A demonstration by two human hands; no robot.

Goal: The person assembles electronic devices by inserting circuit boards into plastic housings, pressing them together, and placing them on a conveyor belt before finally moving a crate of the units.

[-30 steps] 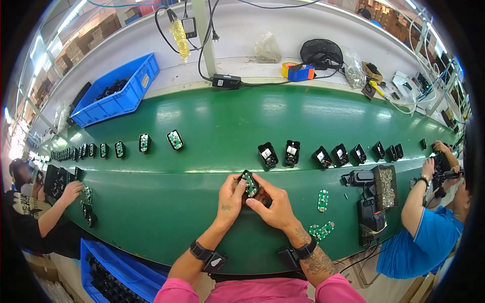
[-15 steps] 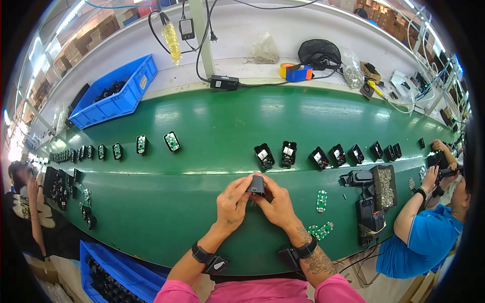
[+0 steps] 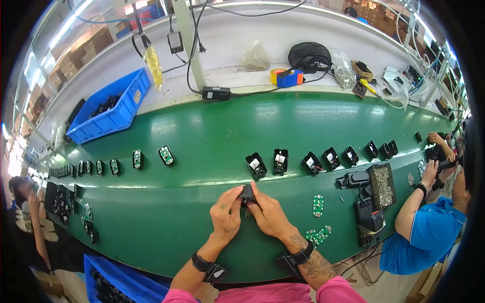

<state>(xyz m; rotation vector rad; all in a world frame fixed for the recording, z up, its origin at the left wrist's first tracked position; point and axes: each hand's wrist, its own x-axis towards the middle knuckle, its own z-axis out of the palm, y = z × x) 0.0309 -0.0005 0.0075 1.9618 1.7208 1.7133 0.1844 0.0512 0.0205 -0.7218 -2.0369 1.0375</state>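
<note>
Between my two hands, over the near half of the green table, is a small black plastic housing [image 3: 246,192]. My left hand [image 3: 226,209] grips it from the left with thumb and fingers. From the other side my right hand [image 3: 266,209] pinches it too. Its inside is mostly hidden by my fingers. Just beyond my hands stand two open black housings with white parts inside, one at the left [image 3: 256,166] and one beside it [image 3: 280,161]. To the right of my hands lie a green circuit board [image 3: 318,206] and a few more boards [image 3: 319,235] in a loose cluster.
A row of black housings with green boards [image 3: 165,155] runs left; more open housings [image 3: 331,158] run right. A tray of small metal parts [image 3: 383,186] sits beside a black power tool [image 3: 370,219]. Blue bins [image 3: 108,108] stand far left and below. Co-workers sit at both ends.
Both hands have come slightly nearer and left in the picture, the housing still between them and now tilted differently. The whole view has shifted a little.
</note>
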